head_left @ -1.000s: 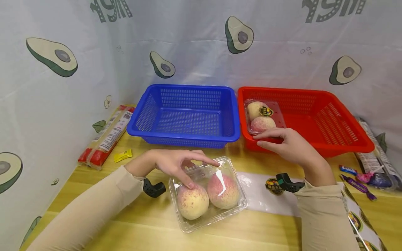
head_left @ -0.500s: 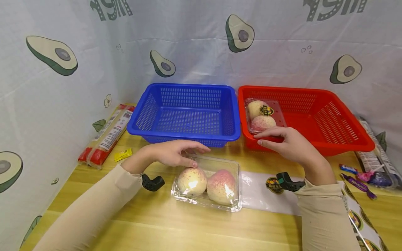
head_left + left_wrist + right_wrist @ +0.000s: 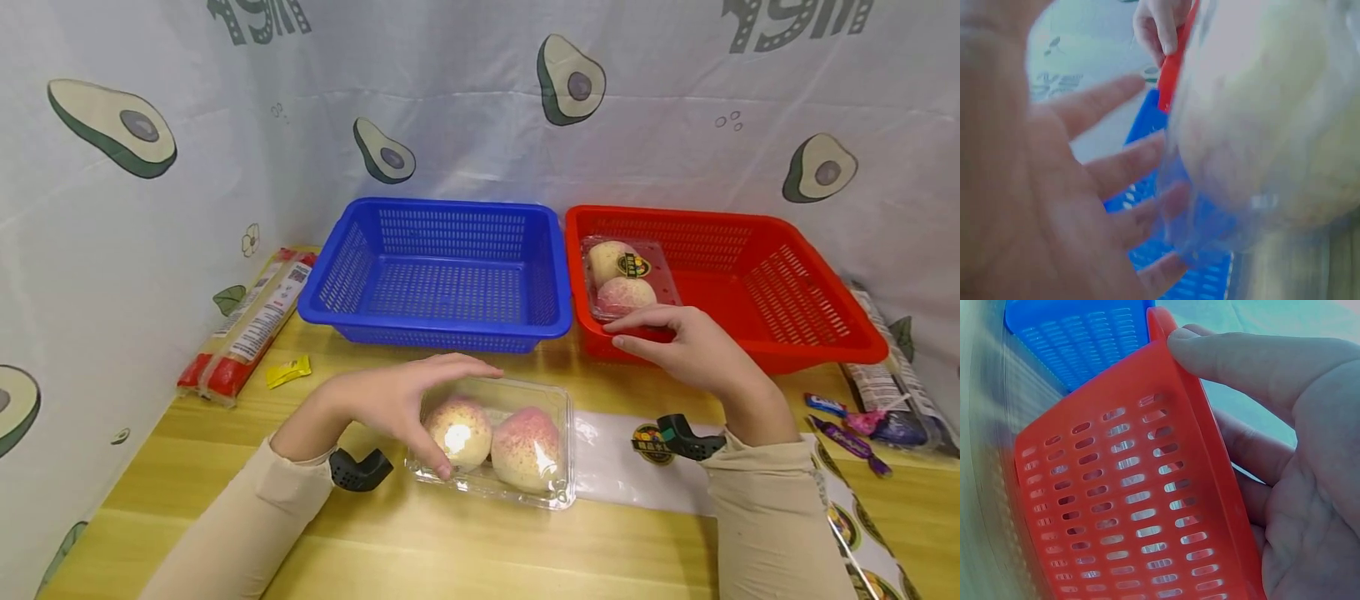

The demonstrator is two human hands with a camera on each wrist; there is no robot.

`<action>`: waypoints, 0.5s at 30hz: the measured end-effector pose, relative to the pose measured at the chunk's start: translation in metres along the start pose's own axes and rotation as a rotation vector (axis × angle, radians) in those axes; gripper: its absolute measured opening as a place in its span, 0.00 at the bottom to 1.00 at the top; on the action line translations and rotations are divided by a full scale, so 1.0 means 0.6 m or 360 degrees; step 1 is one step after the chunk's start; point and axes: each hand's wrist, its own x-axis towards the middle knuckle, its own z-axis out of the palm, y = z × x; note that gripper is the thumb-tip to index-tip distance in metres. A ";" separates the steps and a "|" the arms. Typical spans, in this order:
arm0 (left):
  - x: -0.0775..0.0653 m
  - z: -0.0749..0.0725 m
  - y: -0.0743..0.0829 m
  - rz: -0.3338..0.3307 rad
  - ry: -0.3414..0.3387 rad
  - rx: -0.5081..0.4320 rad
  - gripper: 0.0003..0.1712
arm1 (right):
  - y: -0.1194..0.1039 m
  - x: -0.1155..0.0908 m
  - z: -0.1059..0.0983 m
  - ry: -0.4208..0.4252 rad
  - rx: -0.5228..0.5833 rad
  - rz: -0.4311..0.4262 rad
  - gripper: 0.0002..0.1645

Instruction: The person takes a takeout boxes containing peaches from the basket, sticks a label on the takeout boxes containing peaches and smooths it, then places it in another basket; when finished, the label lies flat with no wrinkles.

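Fingers of the left hand [image 3: 397,400] are spread around the clear rectangular plastic box [image 3: 493,437], ungripped; grasping seems in hand, closing called for. Whether anything is gripped by the right hand [image 3: 686,346] cannot be told.

Left arm [image 3: 240,517] slanting up from below, left hand [image 3: 405,404] turned palm rightward, fingers [image 3: 1125,165] spread and loosely extended, thumb [image 3: 426,448] wide apart, right arm [image 3: 776,517] nearly upright, right hand [image 3: 690,350] angled leftward, its thumb and fingers curved in a grip
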 end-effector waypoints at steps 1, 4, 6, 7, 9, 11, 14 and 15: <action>-0.001 0.003 0.003 -0.0021 -0.0005 0.0041 0.65 | -0.001 -0.001 0.000 0.0006 -0.0007 0.0004 0.14; -0.005 0.008 0.008 -0.0112 -0.0022 0.0150 0.67 | -0.003 -0.002 0.001 0.0021 -0.0026 -0.0009 0.14; -0.008 0.009 0.008 -0.0175 -0.0028 0.0166 0.69 | -0.008 -0.004 -0.001 0.0026 -0.0035 -0.0039 0.14; -0.009 0.009 0.008 -0.0206 -0.0030 0.0157 0.69 | -0.012 -0.006 -0.002 0.0036 -0.0031 -0.0058 0.14; -0.013 0.007 0.007 -0.0256 -0.0027 0.0130 0.70 | -0.021 -0.011 -0.007 0.0077 -0.0026 -0.0112 0.15; -0.015 0.005 0.004 -0.0269 -0.0020 0.0127 0.70 | -0.032 -0.021 -0.014 0.0123 -0.0002 -0.0158 0.17; -0.016 0.004 0.001 -0.0264 -0.0017 0.0121 0.70 | -0.046 -0.038 -0.026 0.0132 -0.0012 -0.0251 0.20; -0.016 0.004 0.000 -0.0257 -0.0016 0.0120 0.69 | -0.049 -0.045 -0.029 0.0100 -0.0025 -0.0277 0.20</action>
